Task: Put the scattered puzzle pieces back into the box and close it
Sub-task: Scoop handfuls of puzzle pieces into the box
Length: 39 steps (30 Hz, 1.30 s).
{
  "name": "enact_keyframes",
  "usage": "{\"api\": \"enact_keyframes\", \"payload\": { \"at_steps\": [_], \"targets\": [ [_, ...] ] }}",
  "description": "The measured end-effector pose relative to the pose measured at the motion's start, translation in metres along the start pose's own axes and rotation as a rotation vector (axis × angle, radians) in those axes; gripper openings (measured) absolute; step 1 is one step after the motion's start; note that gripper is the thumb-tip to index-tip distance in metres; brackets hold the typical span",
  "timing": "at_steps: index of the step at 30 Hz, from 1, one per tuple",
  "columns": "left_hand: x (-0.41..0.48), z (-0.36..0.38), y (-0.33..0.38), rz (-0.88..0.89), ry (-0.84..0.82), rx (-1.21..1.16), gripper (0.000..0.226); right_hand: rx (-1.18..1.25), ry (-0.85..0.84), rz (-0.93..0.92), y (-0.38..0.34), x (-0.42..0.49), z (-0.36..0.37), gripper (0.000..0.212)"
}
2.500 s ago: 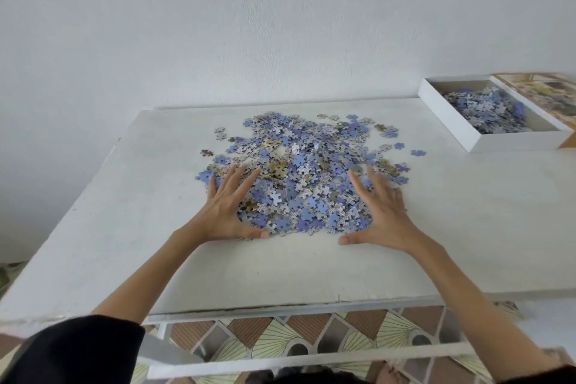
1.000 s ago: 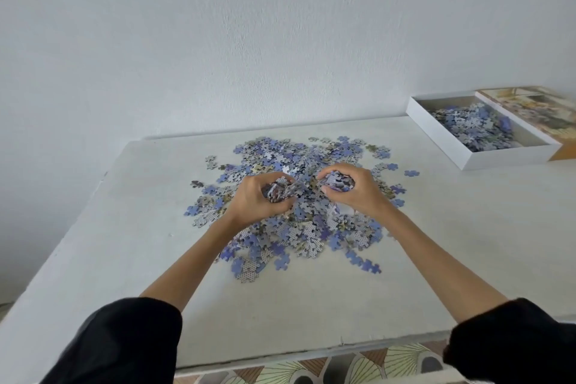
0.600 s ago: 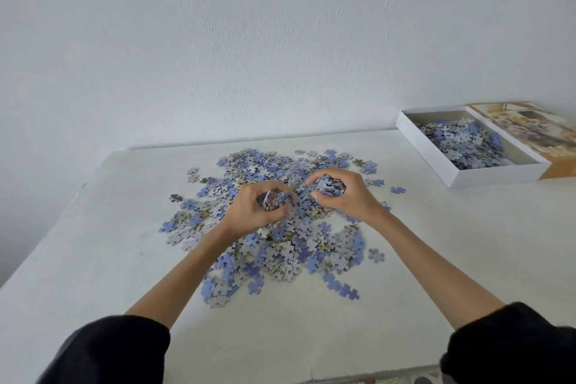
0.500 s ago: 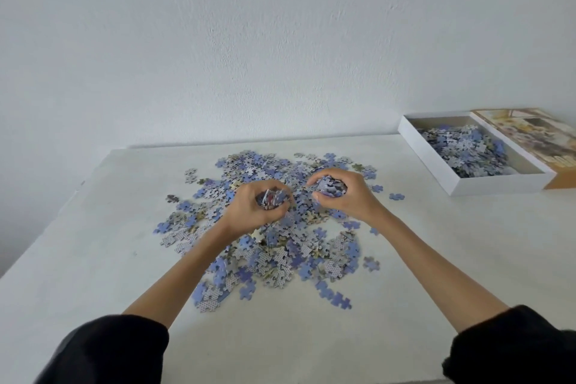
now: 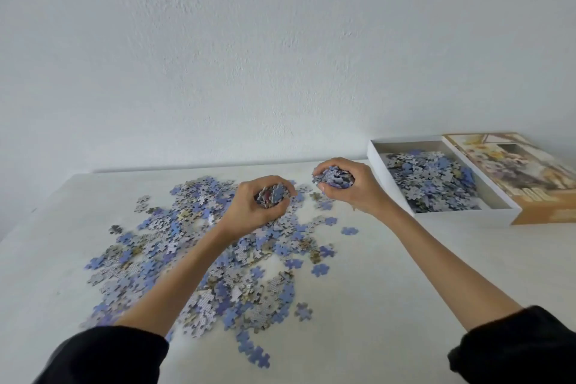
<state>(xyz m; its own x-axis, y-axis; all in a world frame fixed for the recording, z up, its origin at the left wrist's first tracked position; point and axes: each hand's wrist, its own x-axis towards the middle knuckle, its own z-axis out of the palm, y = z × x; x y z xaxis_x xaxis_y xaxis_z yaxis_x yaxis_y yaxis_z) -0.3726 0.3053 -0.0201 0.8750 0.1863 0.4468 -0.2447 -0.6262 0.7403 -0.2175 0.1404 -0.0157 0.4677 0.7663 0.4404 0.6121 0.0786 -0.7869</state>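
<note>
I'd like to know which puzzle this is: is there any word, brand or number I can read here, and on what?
Nothing reads clearly.
Box lid: pale rounded marks near its front edge, perhaps digits, too blurred to read.
Puzzle pieces: no writing visible.
White box tray: no writing visible.

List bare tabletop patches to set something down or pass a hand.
Free: the table right of the scattered puzzle pieces, from the near edge up to the box front; a strip along the table's left edge. Crowded: centre-left under the pieces, and beside the box's left wall, where the right hand grips a handful; the left hand grips another over the pile.
</note>
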Motion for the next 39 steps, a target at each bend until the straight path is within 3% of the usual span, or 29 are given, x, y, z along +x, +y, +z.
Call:
{"api": "enact_keyframes", "payload": {
  "at_steps": [19, 26, 31, 39],
  "targets": [
    [0.153, 0.196, 0.047, 0.110, -0.143, -0.076, 0.019, -0.253, 0.078, 0.006, 0.112, 0.000, -0.219, 0.017],
    [0.192, 0.249, 0.026, 0.132, -0.221, -0.030, 0.016, -0.251, 0.018, 0.088, 0.160, 0.008, -0.235, 0.016],
    [0.197, 0.273, 0.008, 0.128, -0.313, 0.239, 0.038, -0.249, 0.004, 0.155, 0.178, 0.009, -0.228, 0.013],
    [0.195, 0.272, 0.005, 0.244, -0.243, 0.220, 0.036, -0.179, 0.014, 0.203, 0.178, 0.011, -0.227, 0.015]
  ]
}}
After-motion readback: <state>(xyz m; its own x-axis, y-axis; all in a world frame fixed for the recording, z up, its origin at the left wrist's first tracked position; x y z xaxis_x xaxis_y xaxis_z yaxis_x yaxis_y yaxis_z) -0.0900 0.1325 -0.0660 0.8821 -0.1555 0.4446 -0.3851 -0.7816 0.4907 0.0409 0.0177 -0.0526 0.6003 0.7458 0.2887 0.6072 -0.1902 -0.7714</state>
